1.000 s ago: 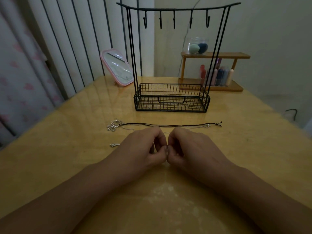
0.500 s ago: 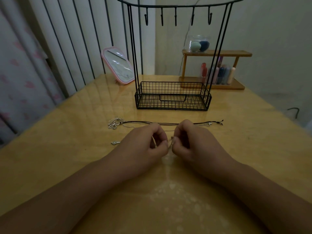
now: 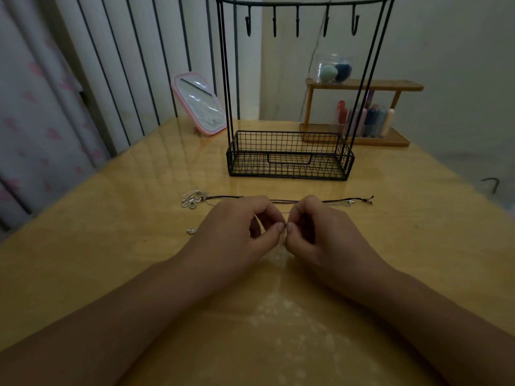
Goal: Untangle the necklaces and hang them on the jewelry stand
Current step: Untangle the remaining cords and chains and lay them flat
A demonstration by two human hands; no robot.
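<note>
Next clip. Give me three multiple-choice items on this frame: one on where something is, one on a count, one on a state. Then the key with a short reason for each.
1. Where does the black cord necklace lie?
A. in the wire basket
B. on the table, between the hands and the stand
C. on a hook

2. How many hooks does the top bar of the black wire jewelry stand carry?
A. three
B. five
C. eight

3. What is the state of the hooks?
A. all bare
B. one holds a necklace
C. all hold necklaces

Key
1 B: the cord stretches across the glossy yellow wooden table just beyond the left hand and right hand.
2 B: five hooks hang from the bar.
3 A: nothing hangs from any hook; both hands pinch a thin silvery chain where their fingertips meet.
</note>
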